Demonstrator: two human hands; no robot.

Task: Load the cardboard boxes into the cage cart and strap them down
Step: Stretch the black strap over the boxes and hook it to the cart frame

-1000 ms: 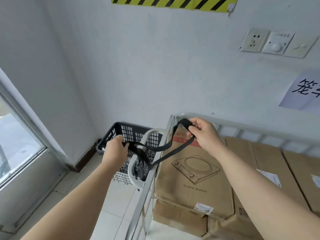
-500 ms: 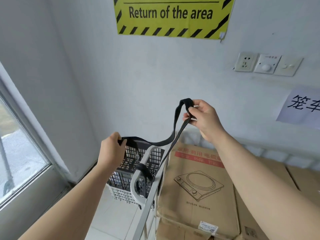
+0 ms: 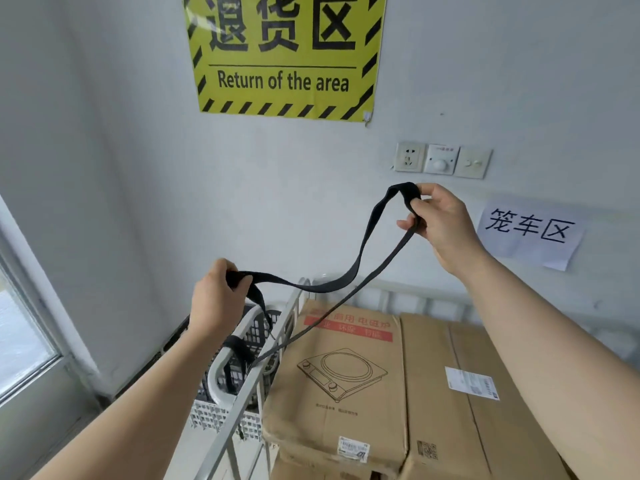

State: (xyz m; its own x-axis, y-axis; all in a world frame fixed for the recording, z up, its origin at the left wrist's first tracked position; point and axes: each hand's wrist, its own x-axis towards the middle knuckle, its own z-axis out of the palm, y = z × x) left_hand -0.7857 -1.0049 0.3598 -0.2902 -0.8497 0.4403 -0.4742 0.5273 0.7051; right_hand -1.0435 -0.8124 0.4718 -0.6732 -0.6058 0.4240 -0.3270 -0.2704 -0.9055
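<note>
The left hand [image 3: 218, 296] is curled round one run of the flat black webbing strap [image 3: 325, 287], and the right hand [image 3: 440, 223], raised higher, pinches a fold of it between thumb and fingers. The strap sags between them above the brown cardboard boxes [image 3: 336, 375] stacked inside the grey metal cage cart [image 3: 242, 396]. Its lower part appears looped round the cart's curved end handle [image 3: 214, 379]. To do this well, I judge the webbing should be shaken flat, with no twist. It should then be carried across the box tops to the far rail and pulled snug, or the slack may snag the black lattice plastic basket [image 3: 252, 332] just beside the cart. By count: one strap, one cart, two box tops plainly in view and at least one box beneath, one black basket.
</note>
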